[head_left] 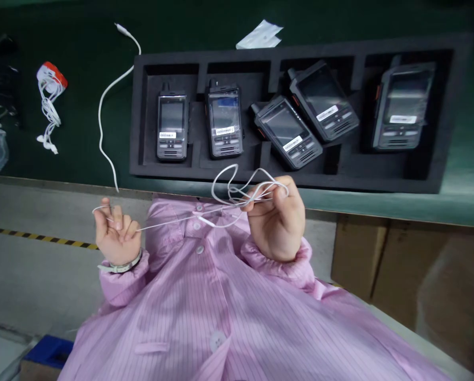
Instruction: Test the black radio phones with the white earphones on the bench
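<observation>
A thin white cable (237, 198) runs in loose loops between my two hands, in front of my pink striped coat. My right hand (278, 217) pinches the looped bundle between thumb and fingers. My left hand (118, 230) has its fingers curled, with a strand wrapped round them and stretched across to the bundle. Just beyond my hands lies a black foam tray (199, 169) with several handheld devices; a tilted one (288, 132) is nearest my right hand. Another device (172, 127) stands in the tray's left compartment.
On the green table (81, 32), a separate white cable (100, 106) lies left of the tray. Further left are bundled white earphones (51, 111) with an orange-red piece. A clear plastic scrap (260, 36) lies behind the tray. Cardboard boxes (359, 254) stand below at right.
</observation>
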{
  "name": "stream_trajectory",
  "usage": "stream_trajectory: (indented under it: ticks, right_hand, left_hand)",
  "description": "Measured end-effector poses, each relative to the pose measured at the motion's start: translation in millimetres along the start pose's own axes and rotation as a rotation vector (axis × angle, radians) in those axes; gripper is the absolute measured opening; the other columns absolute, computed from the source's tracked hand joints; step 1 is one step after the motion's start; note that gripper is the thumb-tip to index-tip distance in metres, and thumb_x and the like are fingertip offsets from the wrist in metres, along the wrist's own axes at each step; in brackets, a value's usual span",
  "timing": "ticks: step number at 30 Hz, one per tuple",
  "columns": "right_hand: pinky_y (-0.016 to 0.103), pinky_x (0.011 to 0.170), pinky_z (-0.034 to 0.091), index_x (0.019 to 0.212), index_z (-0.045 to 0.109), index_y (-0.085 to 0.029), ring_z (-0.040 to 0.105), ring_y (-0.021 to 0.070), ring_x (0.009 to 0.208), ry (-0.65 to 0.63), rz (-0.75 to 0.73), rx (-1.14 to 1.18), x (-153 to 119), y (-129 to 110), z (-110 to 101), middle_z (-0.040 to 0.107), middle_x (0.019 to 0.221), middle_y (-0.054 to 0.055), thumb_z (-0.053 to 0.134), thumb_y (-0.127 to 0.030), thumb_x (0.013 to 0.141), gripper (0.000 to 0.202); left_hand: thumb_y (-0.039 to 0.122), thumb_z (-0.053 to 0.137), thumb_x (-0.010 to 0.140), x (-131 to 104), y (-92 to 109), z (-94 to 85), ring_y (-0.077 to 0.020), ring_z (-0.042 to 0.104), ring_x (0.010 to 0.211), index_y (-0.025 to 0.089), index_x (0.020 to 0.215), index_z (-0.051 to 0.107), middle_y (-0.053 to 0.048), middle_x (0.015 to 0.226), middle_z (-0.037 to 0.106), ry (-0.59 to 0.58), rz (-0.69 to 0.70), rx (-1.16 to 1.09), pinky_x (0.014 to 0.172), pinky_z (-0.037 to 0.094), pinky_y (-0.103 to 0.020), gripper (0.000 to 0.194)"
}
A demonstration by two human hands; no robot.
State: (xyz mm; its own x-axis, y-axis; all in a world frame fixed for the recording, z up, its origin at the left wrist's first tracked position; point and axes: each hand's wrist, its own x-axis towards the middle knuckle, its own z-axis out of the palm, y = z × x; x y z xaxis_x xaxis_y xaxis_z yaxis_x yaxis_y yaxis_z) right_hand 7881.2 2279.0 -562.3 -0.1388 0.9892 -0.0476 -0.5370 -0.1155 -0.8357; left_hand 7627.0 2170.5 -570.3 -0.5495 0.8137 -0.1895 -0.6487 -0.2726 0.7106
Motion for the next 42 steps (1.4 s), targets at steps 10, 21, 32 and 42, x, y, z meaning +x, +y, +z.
stream_trajectory:
  ticks: [10,21,32,42]
  right_hand:
    - [0.017,0.032,0.030,0.092,0.058,-0.021,0.054,0.0071,0.038,-0.384,0.371,-0.100,-7.6,-6.4,-0.4,0.072,0.074,0.000,0.065,-0.047,0.097,0.027]
    - [0.021,0.039,0.033,0.100,0.056,-0.022,0.046,0.0081,0.037,-0.567,0.226,-0.493,-9.0,5.1,23.7,0.052,0.051,-0.009,0.053,-0.038,0.105,0.017]
    - [0.020,0.037,0.031,0.082,0.072,-0.021,0.044,0.0010,0.046,-0.210,0.056,-0.269,-2.0,-0.7,10.1,0.061,0.102,0.001,0.073,-0.036,0.092,0.018]
    - [0.026,0.072,0.052,0.087,0.080,-0.022,0.068,0.0136,0.078,-0.425,-0.047,-0.756,-3.2,-20.1,2.9,0.076,0.083,0.002,0.068,-0.021,0.093,0.013]
  left_hand:
    - [0.051,0.066,0.090,-16.6,3.0,-10.6,-0.0247,0.072,0.097,0.021,0.118,0.074,-0.012,0.107,0.077,-0.130,-0.174,1.295,0.090,0.059,-0.039,0.041]
    - [0.041,0.075,0.088,-21.3,-36.4,47.6,-0.0150,0.072,0.072,0.022,0.105,0.074,-0.005,0.088,0.078,-0.427,0.023,0.899,0.069,0.057,-0.026,0.026]
    - [0.040,0.075,0.087,-9.4,-25.2,38.8,-0.0131,0.069,0.071,0.016,0.072,0.066,-0.004,0.073,0.072,-0.055,0.001,0.299,0.074,0.060,-0.025,0.029]
    - [0.034,0.080,0.082,-7.9,20.6,13.7,-0.0040,0.031,0.036,0.012,0.075,0.068,0.010,0.038,0.038,0.076,0.193,0.476,0.044,0.040,-0.017,0.026]
